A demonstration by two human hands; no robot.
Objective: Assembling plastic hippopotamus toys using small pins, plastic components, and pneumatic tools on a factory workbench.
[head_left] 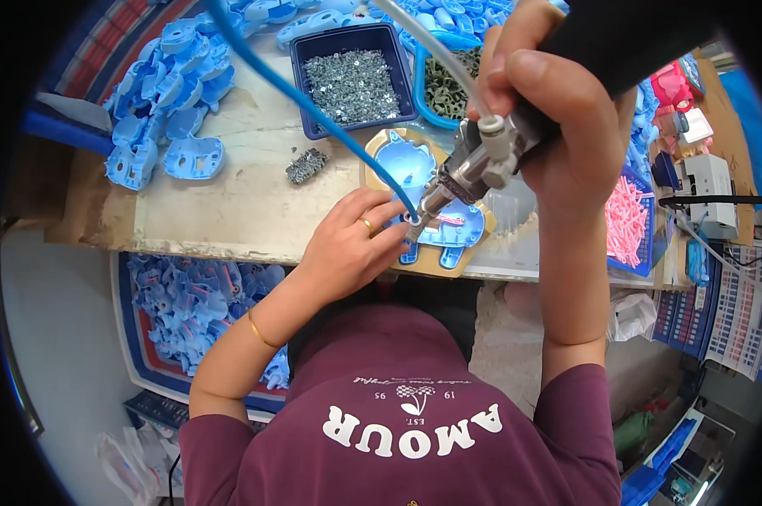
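My right hand (571, 110) is wrapped around a powered screwdriver (474, 164) with a black body and metal nose, tilted down to the left. A clear hose and a blue hose (313, 114) run by it. Under its tip, a light-blue plastic shell (464, 232) with a thin pink strip lies in a tan fixture (438, 268). My left hand (347, 240) rests at the shell's left side, fingers curved together at the tool's tip. What those fingertips pinch, if anything, is hidden, as is the screwdriver's bit.
A dark blue bin (356, 126) of small metal parts stands behind, beside a light-blue tray (421, 93) of dark clips. Loose screws (307, 166) lie nearby. Blue shells (178, 76) pile at left; a basket (643, 268) of pink sticks stands right. A bin (128, 337) of blue parts sits below.
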